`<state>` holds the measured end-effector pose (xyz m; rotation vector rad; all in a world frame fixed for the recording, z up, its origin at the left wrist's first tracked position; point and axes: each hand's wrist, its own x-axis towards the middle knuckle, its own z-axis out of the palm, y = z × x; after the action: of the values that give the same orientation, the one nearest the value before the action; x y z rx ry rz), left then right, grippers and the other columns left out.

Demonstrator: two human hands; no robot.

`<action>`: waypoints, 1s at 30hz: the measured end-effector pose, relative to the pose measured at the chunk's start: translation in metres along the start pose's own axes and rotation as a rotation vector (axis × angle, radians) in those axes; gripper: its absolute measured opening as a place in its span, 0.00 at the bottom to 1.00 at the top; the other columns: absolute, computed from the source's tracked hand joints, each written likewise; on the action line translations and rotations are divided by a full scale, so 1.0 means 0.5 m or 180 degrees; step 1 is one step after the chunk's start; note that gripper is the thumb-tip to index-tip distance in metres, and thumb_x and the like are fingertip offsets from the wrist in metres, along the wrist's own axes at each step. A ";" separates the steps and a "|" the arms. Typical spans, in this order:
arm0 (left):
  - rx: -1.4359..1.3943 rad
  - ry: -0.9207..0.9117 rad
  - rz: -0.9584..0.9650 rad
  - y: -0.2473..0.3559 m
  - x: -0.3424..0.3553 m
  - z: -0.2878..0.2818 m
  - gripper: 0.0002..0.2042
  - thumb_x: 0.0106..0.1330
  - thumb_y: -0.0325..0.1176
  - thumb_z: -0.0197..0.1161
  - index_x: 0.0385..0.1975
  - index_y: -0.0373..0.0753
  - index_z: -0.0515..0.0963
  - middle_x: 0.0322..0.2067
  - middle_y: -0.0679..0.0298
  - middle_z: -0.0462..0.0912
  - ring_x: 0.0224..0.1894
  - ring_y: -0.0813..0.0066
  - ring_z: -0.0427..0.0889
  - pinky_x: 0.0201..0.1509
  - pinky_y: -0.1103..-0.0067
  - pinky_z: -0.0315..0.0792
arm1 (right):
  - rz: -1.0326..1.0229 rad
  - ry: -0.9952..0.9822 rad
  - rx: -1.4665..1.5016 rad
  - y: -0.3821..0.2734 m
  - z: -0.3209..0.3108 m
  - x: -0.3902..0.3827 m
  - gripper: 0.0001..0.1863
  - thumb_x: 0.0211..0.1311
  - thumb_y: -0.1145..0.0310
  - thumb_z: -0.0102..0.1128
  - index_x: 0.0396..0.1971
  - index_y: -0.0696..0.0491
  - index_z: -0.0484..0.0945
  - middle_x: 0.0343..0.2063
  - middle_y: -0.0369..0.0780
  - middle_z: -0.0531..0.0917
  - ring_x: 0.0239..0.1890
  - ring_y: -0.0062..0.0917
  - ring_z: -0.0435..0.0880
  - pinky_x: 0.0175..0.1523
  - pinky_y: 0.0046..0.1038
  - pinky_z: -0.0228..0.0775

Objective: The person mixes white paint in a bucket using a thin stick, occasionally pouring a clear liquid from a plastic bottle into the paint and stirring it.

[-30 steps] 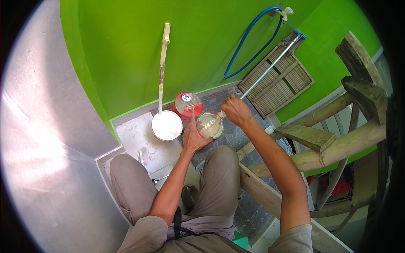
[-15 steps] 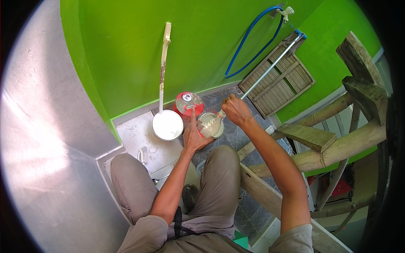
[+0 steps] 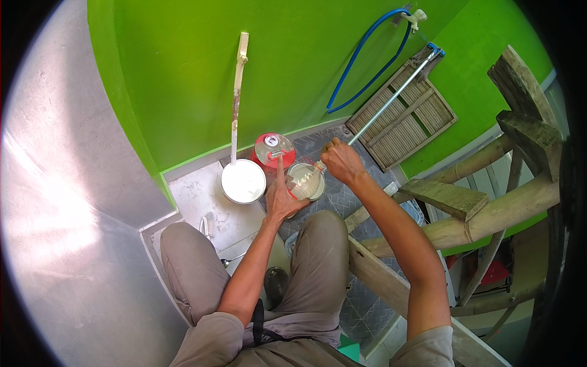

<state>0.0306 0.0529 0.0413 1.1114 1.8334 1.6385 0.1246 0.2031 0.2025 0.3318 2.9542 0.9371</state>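
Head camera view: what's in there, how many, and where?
Pail: one, white, centre-left
Stick: one, off-white, at pail's rim
Can: one, red, right of pail
Round container: one, pale, beside can
Plastic bottle: one, clear, over container
Brush: one, white, lower-left of pail
Tap: one, white, upper right
Hose: one, blue, beside tap
Slatted panel: one, brown, below tap
Pole: one, silver, across panel
Bamboo structure: one, tan, right
Left hand: one, bare, bottle's base
Right hand: one, bare, bottle's neck

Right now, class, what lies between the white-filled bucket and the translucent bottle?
In the head view, the left hand lies between the white-filled bucket and the translucent bottle, with the red container beyond its index finger.
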 end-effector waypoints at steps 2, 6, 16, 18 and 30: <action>-0.0007 -0.0014 -0.0014 0.001 -0.001 -0.002 0.75 0.36 0.39 0.83 0.84 0.47 0.31 0.55 0.42 0.85 0.58 0.42 0.84 0.63 0.57 0.77 | -0.0005 -0.0032 0.0039 -0.003 -0.006 0.002 0.08 0.55 0.65 0.65 0.22 0.51 0.88 0.30 0.43 0.90 0.41 0.35 0.87 0.46 0.33 0.81; -0.0008 0.0020 0.0035 -0.007 0.000 0.002 0.75 0.36 0.39 0.83 0.84 0.46 0.30 0.55 0.42 0.85 0.59 0.42 0.84 0.64 0.57 0.77 | -0.0006 -0.0059 0.0044 -0.009 -0.014 0.005 0.09 0.55 0.63 0.66 0.22 0.51 0.89 0.29 0.43 0.90 0.41 0.35 0.86 0.48 0.33 0.80; 0.0088 0.0201 0.0258 -0.023 0.003 0.011 0.76 0.35 0.43 0.84 0.84 0.47 0.31 0.49 0.44 0.87 0.52 0.44 0.87 0.59 0.59 0.80 | -0.0030 0.0015 0.0142 -0.011 -0.015 0.005 0.10 0.57 0.62 0.66 0.23 0.51 0.89 0.30 0.44 0.89 0.42 0.37 0.86 0.50 0.34 0.80; 0.0088 0.0212 0.0260 -0.023 0.003 0.011 0.76 0.35 0.42 0.84 0.84 0.47 0.31 0.49 0.44 0.87 0.52 0.44 0.87 0.59 0.59 0.80 | -0.0032 -0.0013 0.0106 -0.012 -0.016 0.006 0.10 0.57 0.62 0.65 0.23 0.51 0.89 0.30 0.44 0.89 0.42 0.37 0.86 0.50 0.34 0.80; 0.0116 0.0194 0.0164 -0.017 0.002 0.005 0.75 0.36 0.42 0.84 0.84 0.48 0.32 0.50 0.44 0.86 0.52 0.45 0.88 0.59 0.59 0.80 | -0.0050 -0.0006 0.0070 -0.017 -0.023 0.009 0.10 0.59 0.65 0.63 0.22 0.51 0.88 0.29 0.44 0.89 0.41 0.36 0.86 0.48 0.34 0.80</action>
<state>0.0297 0.0553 0.0326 1.1448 1.8948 1.6918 0.1175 0.1907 0.2075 0.3092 2.9630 0.9025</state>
